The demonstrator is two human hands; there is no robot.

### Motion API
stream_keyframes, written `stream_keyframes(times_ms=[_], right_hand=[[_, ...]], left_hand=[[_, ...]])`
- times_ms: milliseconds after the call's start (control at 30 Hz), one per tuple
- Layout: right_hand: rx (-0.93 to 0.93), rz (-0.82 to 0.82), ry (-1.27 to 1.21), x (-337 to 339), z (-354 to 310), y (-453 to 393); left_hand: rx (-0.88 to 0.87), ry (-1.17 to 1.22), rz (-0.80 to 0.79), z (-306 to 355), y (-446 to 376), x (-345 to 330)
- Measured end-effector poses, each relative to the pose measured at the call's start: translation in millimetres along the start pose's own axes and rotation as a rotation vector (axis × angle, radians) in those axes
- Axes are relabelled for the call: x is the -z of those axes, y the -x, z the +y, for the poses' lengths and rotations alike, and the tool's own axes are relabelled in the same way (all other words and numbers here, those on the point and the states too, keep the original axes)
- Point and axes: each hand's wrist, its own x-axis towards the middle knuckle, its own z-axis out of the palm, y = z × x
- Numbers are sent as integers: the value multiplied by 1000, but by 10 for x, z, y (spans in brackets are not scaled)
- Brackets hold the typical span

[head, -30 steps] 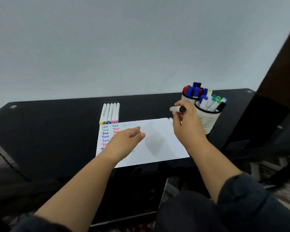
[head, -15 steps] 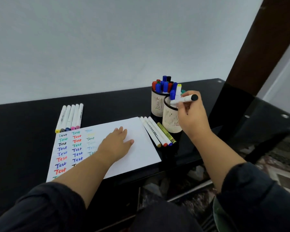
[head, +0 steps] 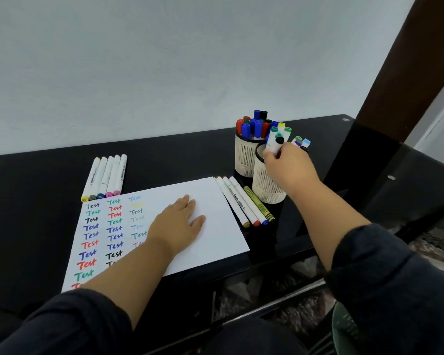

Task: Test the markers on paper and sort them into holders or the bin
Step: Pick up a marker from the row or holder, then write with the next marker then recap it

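Marker [head: 275, 146] pinched in right hand's [head: 290, 167] grip over front holder [head: 265, 185]; left hand [head: 176, 224] flat on paper [head: 215, 201].

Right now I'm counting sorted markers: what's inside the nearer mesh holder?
The nearer mesh holder holds capped markers, green, yellow, purple and light blue caps showing. The right hand grips a black-capped marker at its rim and covers part of the opening.

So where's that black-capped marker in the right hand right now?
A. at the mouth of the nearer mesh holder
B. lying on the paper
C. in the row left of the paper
A: the right hand grips the black-capped marker upright at the nearer mesh holder rim.
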Motion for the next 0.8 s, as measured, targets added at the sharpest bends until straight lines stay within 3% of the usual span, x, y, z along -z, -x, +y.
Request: stream_keyframes(times_ms=[400,567,800], right_hand=[[-33,-106,84,-26,-23,-74],[81,7,28,85,-50,22],[308,51,206,216,-113,84]], left_hand=[[-3,-2,-8,-17,-7,-1],[6,-19,-33,8,-10,25],[12,-31,-116,-30,-5,119]])
